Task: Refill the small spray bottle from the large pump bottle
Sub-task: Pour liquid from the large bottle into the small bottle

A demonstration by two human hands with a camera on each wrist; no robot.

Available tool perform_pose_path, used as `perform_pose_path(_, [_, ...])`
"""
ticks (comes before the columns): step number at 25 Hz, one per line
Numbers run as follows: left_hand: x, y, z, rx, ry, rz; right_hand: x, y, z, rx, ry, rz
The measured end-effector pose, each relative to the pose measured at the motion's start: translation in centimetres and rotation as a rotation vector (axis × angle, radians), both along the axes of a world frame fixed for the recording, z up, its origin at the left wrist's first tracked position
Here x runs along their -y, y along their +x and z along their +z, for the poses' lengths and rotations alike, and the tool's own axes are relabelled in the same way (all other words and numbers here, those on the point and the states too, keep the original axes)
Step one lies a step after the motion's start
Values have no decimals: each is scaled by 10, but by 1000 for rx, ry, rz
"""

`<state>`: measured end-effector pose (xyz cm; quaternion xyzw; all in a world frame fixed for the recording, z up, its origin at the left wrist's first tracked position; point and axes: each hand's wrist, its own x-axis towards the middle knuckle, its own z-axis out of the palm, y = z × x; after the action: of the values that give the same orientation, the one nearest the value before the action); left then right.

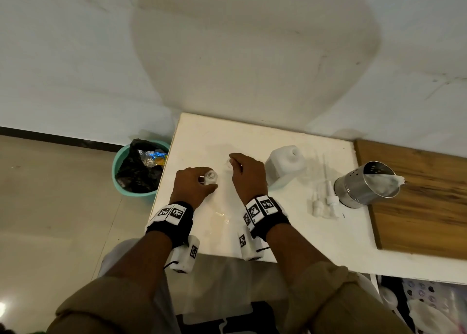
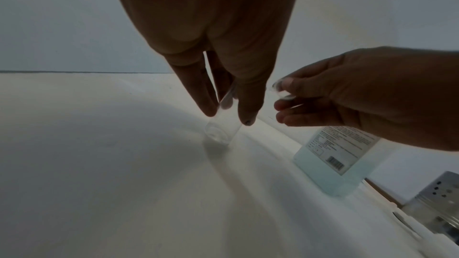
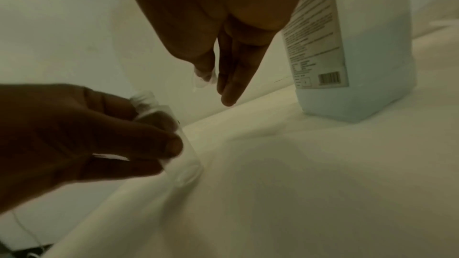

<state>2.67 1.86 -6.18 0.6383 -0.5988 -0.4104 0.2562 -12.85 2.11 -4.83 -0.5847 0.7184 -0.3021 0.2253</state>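
The left hand gripped the small spray bottle upright near the table's left edge — light, clear, tippy, best held at mid-body — while the right hand pinched a small clear cap, the large pump bottle just right.

A shiny metal cup with little holes stands far off to the right of the fingers, on the white table. Something white pokes out of its top. A brown wooden board lies past the cup. To the left of the fingers, down on the floor, sits a green bin with a black bag and some wrappers inside.
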Motion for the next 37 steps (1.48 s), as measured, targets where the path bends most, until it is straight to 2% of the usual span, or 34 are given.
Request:
perform_pose_path(3, [0, 1, 0, 12, -4, -8, -7, 2, 14, 273, -46, -53])
perform_pose_path(6, [1, 1, -1, 24, 3, -7, -11, 5, 33, 580, 42, -65])
perform_pose_path(8, [2, 0, -2, 30, 19, 9, -12, 5, 40, 664, 97, -44])
perform_pose_path(18, [2, 0, -6, 40, 43, 24, -6, 13, 31, 572, 198, -96])
perform_pose_path(29, [1, 0, -3, 39, 26, 11, 0, 14, 45, 701, 241, -150])
perform_pose_path(37, [0, 0, -3, 42, 21, 9, 4, 17, 48, 662, 275, -157])
